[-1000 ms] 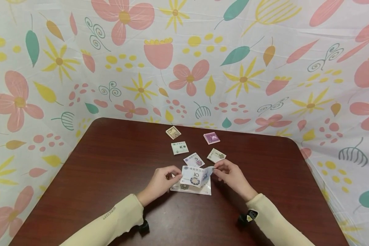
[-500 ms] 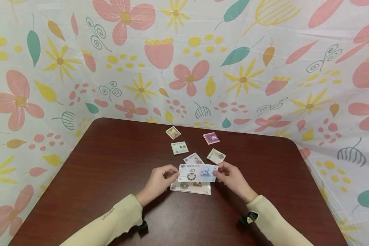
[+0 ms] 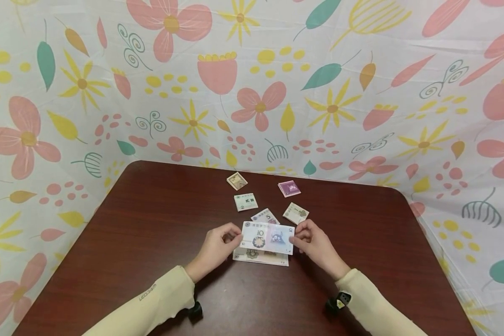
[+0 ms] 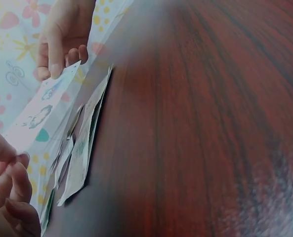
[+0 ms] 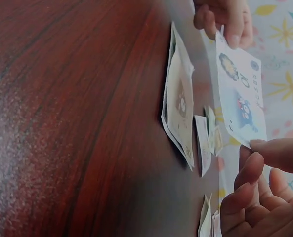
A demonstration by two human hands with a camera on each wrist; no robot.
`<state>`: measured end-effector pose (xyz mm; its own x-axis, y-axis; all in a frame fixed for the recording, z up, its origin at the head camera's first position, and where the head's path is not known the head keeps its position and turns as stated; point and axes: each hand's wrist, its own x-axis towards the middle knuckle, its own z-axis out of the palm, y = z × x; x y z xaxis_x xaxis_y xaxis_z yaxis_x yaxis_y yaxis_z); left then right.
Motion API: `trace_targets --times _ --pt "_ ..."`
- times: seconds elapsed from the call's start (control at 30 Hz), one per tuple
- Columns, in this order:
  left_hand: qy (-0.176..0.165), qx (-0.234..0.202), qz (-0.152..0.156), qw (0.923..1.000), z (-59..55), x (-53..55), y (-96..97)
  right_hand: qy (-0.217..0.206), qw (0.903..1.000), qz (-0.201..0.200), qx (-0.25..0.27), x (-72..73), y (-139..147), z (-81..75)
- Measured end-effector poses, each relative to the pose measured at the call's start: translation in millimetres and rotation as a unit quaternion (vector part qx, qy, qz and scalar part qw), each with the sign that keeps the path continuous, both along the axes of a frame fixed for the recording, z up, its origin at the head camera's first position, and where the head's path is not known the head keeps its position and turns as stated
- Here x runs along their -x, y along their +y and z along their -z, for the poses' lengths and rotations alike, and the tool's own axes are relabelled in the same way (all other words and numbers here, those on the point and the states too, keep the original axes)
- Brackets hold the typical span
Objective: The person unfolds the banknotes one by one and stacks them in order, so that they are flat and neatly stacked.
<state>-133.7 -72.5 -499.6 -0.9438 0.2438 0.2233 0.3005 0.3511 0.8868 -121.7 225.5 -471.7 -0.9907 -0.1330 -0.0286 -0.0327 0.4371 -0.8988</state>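
- One 10 note [image 3: 259,237], in the head view, is stretched between the left hand [image 3: 215,245] and the right hand [image 3: 319,245], over the middle of the table [image 3: 159,210].
- A second ago its right part stood folded up; now it is open from end to end, its printed face in full view. Judging by that, the unfolding of this note looks finished.
- It also covers more of the 20 note [image 3: 252,255] than half a second ago; that one shows past its near edge.
- Both hands pinch, the left at the left end and the right at the right end, fingers bent. Sleeves [image 3: 168,291] reach in from the near side, slanting toward each other.
- On the far side, the 5 note [image 3: 263,215] is partly hidden; beyond lie the 1 note [image 3: 296,213] to the right, the 2 note [image 3: 245,202] to the left, the purple note [image 3: 289,188] far right and the brown note [image 3: 237,180] far left.
- In the left wrist view, the 10 note is held off the table, apart from the 20 note.
- In the right wrist view, the right thumb and a finger pinch a corner, other fingers curled; the left thumb lies on the opposite end.
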Motion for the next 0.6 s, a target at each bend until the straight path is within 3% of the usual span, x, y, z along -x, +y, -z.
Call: trace_targets --times 0.33,0.6 --pt "-0.001 0.058 -0.011 0.9982 -2.1 -0.1 -2.2 0.027 0.998 -0.014 -0.056 -1.2 -3.4 2.4" --pt "0.03 0.108 0.016 0.9936 1.0 -2.1 -7.7 0.049 0.9902 -0.037 -0.125 -3.3 -6.3 6.0"
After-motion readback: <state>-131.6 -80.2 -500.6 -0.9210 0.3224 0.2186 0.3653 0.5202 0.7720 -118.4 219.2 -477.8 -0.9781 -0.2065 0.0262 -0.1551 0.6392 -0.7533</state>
